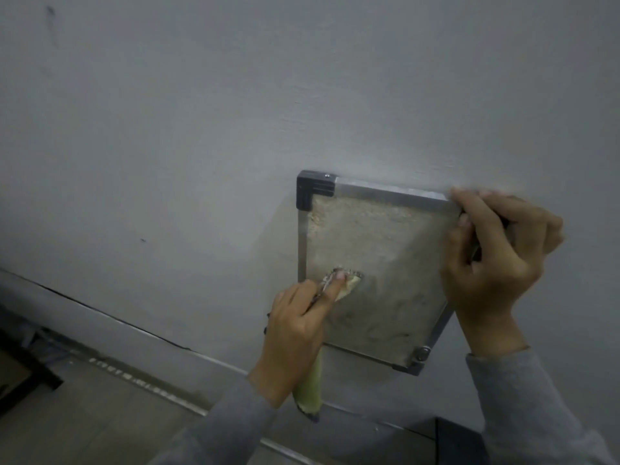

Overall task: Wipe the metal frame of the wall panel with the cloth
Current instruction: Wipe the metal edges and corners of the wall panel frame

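Observation:
A square wall panel (379, 250) with a dusty beige face sits in a thin metal frame (392, 193) with a dark corner piece at its upper left. My left hand (295, 337) holds a pale yellow-green cloth (310, 384); its index finger presses a bit of the cloth against the panel face near the left frame bar. The cloth's tail hangs below my wrist. My right hand (493, 256) grips the panel's upper right corner, its fingers curled over the frame and hiding that corner.
The panel is mounted low on a plain grey wall (235, 112). A skirting line (100, 313) runs diagonally below, with tiled floor (100, 397) under it. A dark object (20, 377) lies at the lower left, and another dark box edge (449, 437) shows at the bottom right.

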### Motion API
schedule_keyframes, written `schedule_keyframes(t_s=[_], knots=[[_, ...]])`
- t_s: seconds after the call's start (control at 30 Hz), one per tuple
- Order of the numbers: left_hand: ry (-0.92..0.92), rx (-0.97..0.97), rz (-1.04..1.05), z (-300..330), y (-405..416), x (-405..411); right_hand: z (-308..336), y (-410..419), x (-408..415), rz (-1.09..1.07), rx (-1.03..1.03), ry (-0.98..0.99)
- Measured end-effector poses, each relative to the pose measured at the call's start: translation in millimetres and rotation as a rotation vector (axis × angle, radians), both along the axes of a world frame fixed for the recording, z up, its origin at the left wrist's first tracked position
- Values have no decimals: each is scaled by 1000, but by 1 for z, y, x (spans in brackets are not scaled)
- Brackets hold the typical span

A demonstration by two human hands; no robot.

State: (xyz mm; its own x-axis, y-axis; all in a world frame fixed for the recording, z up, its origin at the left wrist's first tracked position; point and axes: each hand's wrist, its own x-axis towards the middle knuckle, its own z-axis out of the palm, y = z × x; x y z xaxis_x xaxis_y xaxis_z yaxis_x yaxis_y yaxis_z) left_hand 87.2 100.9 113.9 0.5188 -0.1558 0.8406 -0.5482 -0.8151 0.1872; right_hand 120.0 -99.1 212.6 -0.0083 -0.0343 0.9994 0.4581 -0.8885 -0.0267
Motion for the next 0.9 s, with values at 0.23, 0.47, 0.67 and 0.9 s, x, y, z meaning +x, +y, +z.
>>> schedule_keyframes(t_s=[0.23,0.47,0.67,0.9], knots=[[-252,-363,5,71,-6,24,2,-4,-2,54,-32,19],[-206,-228,18,76,-40,28,2,4,0,57,27,32],[-230,64,13,47,-44,18,1,5,1,47,49,23],[-59,189,-58,-10,-39,9,2,-1,-4,44,1,51]])
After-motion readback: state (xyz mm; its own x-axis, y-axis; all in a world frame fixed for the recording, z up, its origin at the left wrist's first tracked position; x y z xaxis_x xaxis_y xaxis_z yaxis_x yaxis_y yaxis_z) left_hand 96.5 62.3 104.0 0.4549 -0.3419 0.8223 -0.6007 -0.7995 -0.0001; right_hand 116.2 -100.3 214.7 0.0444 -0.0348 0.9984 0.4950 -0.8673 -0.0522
